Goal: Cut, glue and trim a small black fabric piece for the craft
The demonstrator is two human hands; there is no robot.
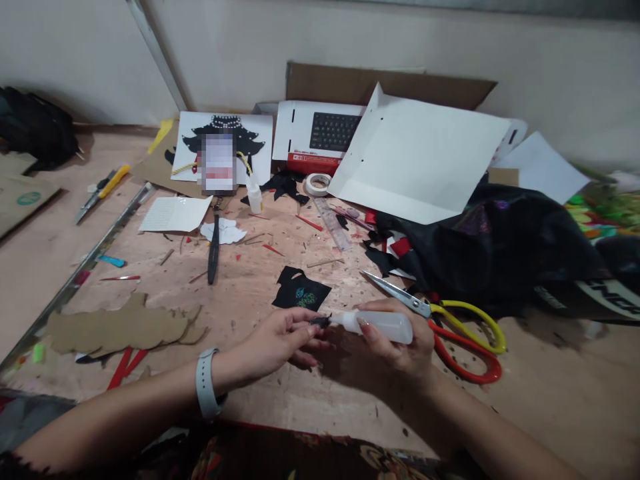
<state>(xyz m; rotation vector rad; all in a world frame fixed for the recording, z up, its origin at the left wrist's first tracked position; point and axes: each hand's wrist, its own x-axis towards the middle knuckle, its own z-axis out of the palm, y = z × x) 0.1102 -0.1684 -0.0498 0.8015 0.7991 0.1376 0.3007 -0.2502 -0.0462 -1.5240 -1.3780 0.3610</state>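
Note:
My left hand (287,340), with a light watch strap on its wrist, pinches a small black scrap (320,321) between thumb and fingers. My right hand (397,343) is wrapped round a translucent white squeeze bottle (385,325), which lies nearly level. Its nozzle points left and meets the black scrap, or comes very close to it. Just beyond my left hand a black piece with a green-blue print (303,291) lies on the wooden table (350,407). Scissors with one yellow and one red handle (430,310) rest beside my right hand, blades parted slightly.
Cut cardboard (120,327) lies at left, a yellow utility knife (114,182) farther back. Behind are a second small bottle (255,198), a tape roll (318,185), a clear ruler (333,225) and a keyboard box (295,130). Black sheeting (480,247) covers the right side. Scraps are scattered about.

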